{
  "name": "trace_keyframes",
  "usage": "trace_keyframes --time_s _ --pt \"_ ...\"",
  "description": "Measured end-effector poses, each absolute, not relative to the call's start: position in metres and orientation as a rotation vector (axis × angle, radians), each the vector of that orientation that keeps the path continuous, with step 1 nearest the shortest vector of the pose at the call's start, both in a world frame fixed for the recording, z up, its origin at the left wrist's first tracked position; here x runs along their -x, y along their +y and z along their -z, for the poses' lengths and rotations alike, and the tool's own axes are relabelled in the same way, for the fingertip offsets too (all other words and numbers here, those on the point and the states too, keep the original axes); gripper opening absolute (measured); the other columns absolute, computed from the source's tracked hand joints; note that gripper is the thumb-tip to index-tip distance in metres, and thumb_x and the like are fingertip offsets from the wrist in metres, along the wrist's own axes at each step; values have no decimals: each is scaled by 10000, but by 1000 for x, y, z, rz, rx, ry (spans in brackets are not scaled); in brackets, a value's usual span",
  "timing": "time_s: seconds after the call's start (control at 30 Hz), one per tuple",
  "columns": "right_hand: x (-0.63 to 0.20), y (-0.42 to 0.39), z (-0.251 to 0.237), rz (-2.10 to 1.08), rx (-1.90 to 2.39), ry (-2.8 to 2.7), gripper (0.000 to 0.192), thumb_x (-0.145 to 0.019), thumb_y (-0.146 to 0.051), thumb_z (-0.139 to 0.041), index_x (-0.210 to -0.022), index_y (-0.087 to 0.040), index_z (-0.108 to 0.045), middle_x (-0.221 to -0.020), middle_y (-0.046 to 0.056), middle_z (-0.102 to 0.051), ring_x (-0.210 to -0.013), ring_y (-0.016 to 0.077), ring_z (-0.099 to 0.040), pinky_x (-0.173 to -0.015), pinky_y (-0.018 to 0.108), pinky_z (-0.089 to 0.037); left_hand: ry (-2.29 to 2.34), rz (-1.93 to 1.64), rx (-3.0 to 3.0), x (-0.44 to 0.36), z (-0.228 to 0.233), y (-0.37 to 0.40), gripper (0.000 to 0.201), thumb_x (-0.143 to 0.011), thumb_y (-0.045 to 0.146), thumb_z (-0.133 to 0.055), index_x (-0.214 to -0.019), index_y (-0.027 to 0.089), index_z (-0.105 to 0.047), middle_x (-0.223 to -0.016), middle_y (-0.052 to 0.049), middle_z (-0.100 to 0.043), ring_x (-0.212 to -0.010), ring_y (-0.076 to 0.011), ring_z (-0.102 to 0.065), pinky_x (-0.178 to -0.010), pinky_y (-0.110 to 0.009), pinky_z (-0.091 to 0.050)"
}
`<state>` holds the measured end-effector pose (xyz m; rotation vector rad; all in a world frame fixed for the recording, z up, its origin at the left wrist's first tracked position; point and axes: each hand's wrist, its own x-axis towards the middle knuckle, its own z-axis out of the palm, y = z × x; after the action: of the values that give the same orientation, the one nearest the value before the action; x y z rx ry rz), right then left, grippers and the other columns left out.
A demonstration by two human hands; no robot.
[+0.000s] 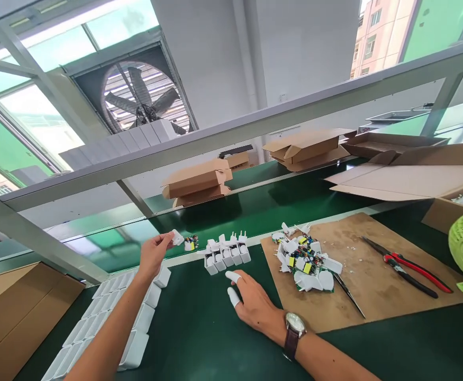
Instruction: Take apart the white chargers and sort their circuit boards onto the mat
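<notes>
So the left hand (154, 254) is up off the dark green tabletop (199, 328), pinching a small white plastic charger shell (178, 237) by its fingertips, just left of the cluster of white plug housings with metal prongs (226, 255); that's a thin grip, so I'd say a slip could drop the shell onto the cluster and knock those upright pieces over; the right hand (253, 304) lies flat and spread just below the cluster, holding nothing, white finger cots on two fingertips; a careless sweep from it could topple them too; the heap of white shells and small circuit boards (305, 262) right of the cluster looks loose enough to scatter if bumped.
</notes>
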<state>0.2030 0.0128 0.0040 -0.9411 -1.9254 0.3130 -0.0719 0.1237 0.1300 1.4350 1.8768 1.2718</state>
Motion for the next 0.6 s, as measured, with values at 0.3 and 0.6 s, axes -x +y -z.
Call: trace_keyframes --time_s 0.3,0.6 --pt "-225 47 1 -549 1177 -1529 482 -845 -173 -534 -1326 -196 -534 -1355 143 -587 -1319 295 -538 -1158 539 -436 1350 -878 -1405 4 -73 30 467 -671 605 -806 -680 149 -704 -648 -36 -667 -595 -151 -589 -588 -270 -486" --pt "-225 94 20 -758 1377 -1486 464 -731 -212 -571 -1193 -174 -586 -1208 147 -683 -1162 301 -663 -1036 464 -539 1454 -1268 -1263 10 -14 65 691 -658 457 -893 -1224 165 -623 -1326 -195 -663 -1215 -330 -654 -1037 -443 -525"
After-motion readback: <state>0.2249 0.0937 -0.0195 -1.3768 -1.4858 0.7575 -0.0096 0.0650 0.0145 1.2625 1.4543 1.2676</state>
